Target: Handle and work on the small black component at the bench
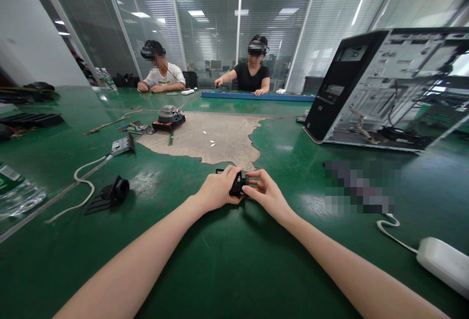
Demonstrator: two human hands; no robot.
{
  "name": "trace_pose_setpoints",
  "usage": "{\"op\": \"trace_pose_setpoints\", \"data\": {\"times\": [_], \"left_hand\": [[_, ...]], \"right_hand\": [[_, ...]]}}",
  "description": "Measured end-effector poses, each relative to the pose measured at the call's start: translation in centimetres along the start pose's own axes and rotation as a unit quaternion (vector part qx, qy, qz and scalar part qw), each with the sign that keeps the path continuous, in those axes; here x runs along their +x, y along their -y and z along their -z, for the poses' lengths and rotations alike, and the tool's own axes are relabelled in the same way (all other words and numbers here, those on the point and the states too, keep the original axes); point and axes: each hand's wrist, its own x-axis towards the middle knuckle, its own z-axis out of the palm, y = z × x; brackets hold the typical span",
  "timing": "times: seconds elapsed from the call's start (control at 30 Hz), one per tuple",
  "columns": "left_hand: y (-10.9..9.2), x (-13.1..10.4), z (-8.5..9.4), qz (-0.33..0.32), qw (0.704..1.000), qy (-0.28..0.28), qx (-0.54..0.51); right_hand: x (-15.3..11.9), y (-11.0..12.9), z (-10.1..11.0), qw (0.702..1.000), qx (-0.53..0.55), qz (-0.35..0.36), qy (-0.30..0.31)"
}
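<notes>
A small black plastic part (237,185) is between my hands, just above the green table near the middle of the view. My left hand (222,187) is closed around it from the left, with the fingers over its top. From the other side, the thumb and fingers of my right hand (266,191) pinch its right end. My fingers cover much of the part, so its exact kind is unclear. Farther left on the table lies a black plastic piece with a round opening and flat slats (113,193).
An open computer case (342,89) stands at the right. A metal bracket (122,144), a circuit board (137,127) and a heatsink fan (168,114) lie ahead left. A bottle (18,192) is at the left edge, a white power bank (443,263) at the right. Two people sit opposite.
</notes>
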Motion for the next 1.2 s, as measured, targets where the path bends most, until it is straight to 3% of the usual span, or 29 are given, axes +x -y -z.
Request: {"op": "trace_pose_setpoints", "data": {"times": [0.07, 0.3, 0.57, 0.73, 1.2], "left_hand": [[-0.08, -0.06, 0.0, -0.002, 1.0, 0.001, 0.002], [-0.28, -0.2, -0.02, -0.002, 1.0, -0.002, 0.021], [-0.1, -0.04, 0.1, -0.004, 1.0, -0.002, 0.007], [-0.11, -0.08, 0.02, -0.001, 1.0, -0.007, 0.005], [-0.34, -0.11, 0.32, 0.009, 1.0, 0.008, 0.014]], "right_hand": [[0.11, 0.08, -0.2, 1.0, 0.012, -0.005, 0.024], [0.48, -0.02, -0.28, 0.999, -0.037, -0.017, 0.022], [-0.27, 0.0, -0.66, 0.993, -0.091, 0.08, 0.002], [-0.11, -0.11, -0.49, 0.997, -0.064, 0.038, 0.012], [-0.37, 0.3, -0.37, 0.997, -0.051, 0.046, 0.042]]}}
